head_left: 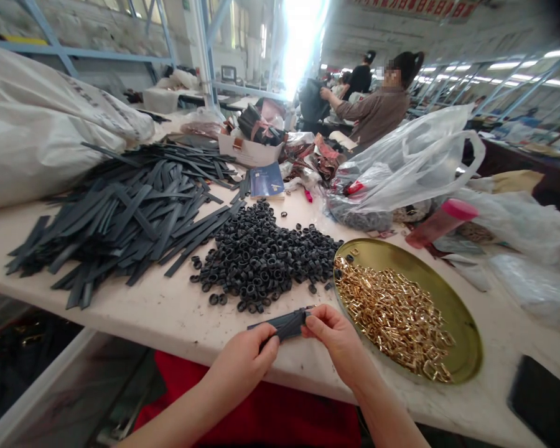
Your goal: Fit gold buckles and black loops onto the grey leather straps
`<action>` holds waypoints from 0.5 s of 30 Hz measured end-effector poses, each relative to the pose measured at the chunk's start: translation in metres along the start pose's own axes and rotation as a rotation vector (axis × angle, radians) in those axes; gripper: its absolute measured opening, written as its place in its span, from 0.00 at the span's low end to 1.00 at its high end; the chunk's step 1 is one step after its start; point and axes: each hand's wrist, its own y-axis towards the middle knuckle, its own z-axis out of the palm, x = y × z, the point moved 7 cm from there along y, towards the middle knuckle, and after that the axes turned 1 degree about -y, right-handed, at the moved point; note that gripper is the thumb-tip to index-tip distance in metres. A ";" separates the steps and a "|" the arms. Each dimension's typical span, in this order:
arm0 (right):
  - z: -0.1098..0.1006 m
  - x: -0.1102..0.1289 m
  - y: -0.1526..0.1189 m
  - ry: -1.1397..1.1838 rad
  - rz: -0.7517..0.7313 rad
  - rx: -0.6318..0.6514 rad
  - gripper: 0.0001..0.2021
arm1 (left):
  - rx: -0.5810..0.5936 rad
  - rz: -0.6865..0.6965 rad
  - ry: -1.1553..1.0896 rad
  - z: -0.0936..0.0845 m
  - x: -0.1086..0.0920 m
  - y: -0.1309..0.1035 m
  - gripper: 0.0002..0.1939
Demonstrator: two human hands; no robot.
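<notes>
A dark grey strap [289, 325] is stretched between my two hands, just above the table's front edge. My left hand [249, 351] is closed around its left part, thumb on top. At the strap's right end my right hand [329, 330] pinches with thumb and fingers; whether a small piece sits there too is hidden. Beyond the hands lies a heap of small black loops [266, 255]. To the right, a round gold tray [466, 339] holds a pile of gold metal buckles [396, 311]. A large pile of dark straps [135, 211] spreads over the table's left side.
A white sack [51, 124] lies at the far left. Behind the loops are a blue booklet [267, 180] and a white box [249, 149]. Plastic bags [401, 168], a pink-lidded bottle [441, 223] and a black phone [546, 398] occupy the right. A co-worker [378, 106] is at the back.
</notes>
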 end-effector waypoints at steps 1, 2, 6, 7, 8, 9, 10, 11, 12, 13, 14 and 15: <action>-0.001 0.000 -0.001 -0.006 -0.020 -0.008 0.13 | 0.011 0.014 0.051 -0.001 -0.003 -0.001 0.11; -0.001 0.000 -0.003 -0.007 -0.030 -0.005 0.14 | 0.030 0.025 0.090 -0.001 -0.005 -0.002 0.11; -0.002 -0.004 -0.012 -0.025 -0.004 0.045 0.14 | 0.108 0.040 0.179 0.001 -0.013 -0.008 0.12; -0.003 -0.005 -0.015 -0.027 0.003 0.054 0.14 | 0.123 0.040 0.194 0.001 -0.013 -0.010 0.12; -0.003 -0.005 -0.018 -0.025 0.010 0.066 0.13 | 0.138 0.040 0.201 0.002 -0.013 -0.011 0.12; -0.003 -0.006 -0.022 -0.022 0.019 0.079 0.14 | 0.150 0.041 0.204 0.002 -0.013 -0.012 0.12; -0.003 -0.005 -0.026 -0.019 0.025 0.092 0.14 | 0.154 0.042 0.202 0.002 -0.013 -0.014 0.12; -0.003 -0.005 -0.030 -0.021 0.025 0.102 0.14 | 0.149 0.042 0.197 0.002 -0.012 -0.015 0.12; -0.002 -0.004 -0.034 -0.031 0.018 0.111 0.13 | 0.136 0.041 0.191 0.002 -0.012 -0.016 0.11; 0.000 -0.003 -0.037 -0.054 0.005 0.112 0.13 | 0.119 0.036 0.187 0.002 -0.012 -0.018 0.11; 0.001 -0.002 -0.041 -0.089 -0.014 0.111 0.12 | 0.105 0.034 0.180 0.002 -0.012 -0.019 0.11; 0.003 -0.001 -0.044 -0.127 -0.031 0.112 0.11 | 0.100 0.043 0.167 0.004 -0.014 -0.021 0.11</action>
